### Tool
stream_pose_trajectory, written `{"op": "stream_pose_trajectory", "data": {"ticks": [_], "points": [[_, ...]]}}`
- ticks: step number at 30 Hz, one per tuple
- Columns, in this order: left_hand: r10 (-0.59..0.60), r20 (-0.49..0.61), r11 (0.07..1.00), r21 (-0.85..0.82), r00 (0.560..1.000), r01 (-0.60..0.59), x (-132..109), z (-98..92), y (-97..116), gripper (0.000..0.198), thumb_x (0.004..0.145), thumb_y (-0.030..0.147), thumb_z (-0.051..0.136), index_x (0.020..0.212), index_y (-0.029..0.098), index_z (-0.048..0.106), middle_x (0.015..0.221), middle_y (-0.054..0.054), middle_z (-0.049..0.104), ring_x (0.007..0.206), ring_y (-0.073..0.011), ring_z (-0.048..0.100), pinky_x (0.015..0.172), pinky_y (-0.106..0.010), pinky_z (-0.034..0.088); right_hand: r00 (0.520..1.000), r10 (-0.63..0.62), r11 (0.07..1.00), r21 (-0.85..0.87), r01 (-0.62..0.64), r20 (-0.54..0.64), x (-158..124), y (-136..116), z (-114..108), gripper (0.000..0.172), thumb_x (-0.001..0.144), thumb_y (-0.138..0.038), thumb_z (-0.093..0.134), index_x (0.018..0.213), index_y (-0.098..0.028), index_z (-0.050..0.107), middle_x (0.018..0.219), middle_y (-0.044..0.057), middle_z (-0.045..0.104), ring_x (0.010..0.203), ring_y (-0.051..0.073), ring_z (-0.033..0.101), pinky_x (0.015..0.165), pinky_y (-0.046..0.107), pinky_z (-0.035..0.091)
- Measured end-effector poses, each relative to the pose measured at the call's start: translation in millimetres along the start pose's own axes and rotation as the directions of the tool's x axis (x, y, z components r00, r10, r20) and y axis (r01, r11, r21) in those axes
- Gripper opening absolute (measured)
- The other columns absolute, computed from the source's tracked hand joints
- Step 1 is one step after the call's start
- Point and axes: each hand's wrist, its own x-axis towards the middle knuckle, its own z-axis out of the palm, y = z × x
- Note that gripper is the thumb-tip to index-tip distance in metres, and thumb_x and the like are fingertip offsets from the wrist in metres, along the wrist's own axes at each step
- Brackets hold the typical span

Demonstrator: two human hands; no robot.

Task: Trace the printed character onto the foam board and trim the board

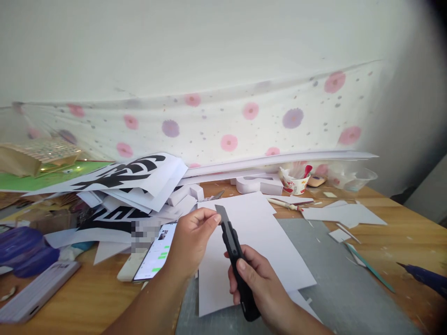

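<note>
A black utility knife [234, 253] with its grey blade out points up and away from me. My right hand [256, 277] is wrapped round its handle, the thumb lying along the side. My left hand [195, 237] is closed, thumb and forefinger pinched at the left edge of the blade [222, 213], close to where it leaves the handle. Below both hands lie white sheets [258, 232], partly over a grey cutting mat [335, 274].
Left of my hands, a lit phone [157, 253] leans beside piled papers with black print [139, 179]. Behind stand a white cut-out letter shape [258, 184] and a paper cup [294, 181]. White offcuts [345, 213] and a dark pointed tool [424, 274] are at the right.
</note>
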Motion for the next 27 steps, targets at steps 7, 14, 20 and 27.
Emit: {"op": "stream_pose_trajectory", "data": {"ticks": [7,14,20,27], "points": [[-0.096,-0.109,0.987,-0.138,0.989,0.081,-25,-16.7,-38,0.025,0.082,0.043,0.055,0.085,0.019,0.058,0.066,0.002,0.058,0.07,-0.014,0.056,0.075,-0.029,0.046,0.995,0.048,0.999,0.023,-0.046,-0.086,-2,-1,2,0.047,0.082,-0.055,0.057,0.104,-0.014,0.056,0.062,-0.002,0.055,0.046,0.008,0.05,0.048,0.021,0.038],[-0.267,0.543,0.857,-0.244,0.796,0.454,-93,-8.9,-75,0.055,0.063,0.059,0.072,0.091,0.019,0.048,0.079,0.001,0.058,0.058,-0.0096,0.057,0.053,-0.022,0.044,0.992,0.007,1.0,-0.013,-0.009,-0.127,-3,3,7,0.051,0.083,-0.05,0.057,0.124,-0.022,0.048,0.071,-0.001,0.055,0.059,0.014,0.054,0.054,0.027,0.047],[-0.333,0.29,0.84,-0.341,0.897,0.422,-98,-12.9,-62,0.059,0.062,0.054,0.075,0.102,0.016,0.056,0.078,-0.003,0.063,0.059,-0.0134,0.059,0.05,-0.024,0.046,0.974,-0.226,0.856,-0.474,0.207,0.018,-2,3,27,0.049,0.087,-0.043,0.054,0.132,-0.024,0.048,0.111,0.01,0.062,0.107,0.026,0.055,0.095,0.043,0.044],[-0.268,-0.458,0.956,-0.233,0.848,0.176,-63,-173.1,-24,0.039,0.071,0.048,0.07,0.085,0.014,0.058,0.063,0.002,0.061,0.045,-0.0079,0.05,0.042,-0.019,0.038,0.944,-0.329,0.64,-0.727,0.249,0.033,-8,9,-13,0.042,0.086,-0.039,0.055,0.127,-0.031,0.055,0.132,0.008,0.051,0.122,0.025,0.048,0.096,0.04,0.047]]}}
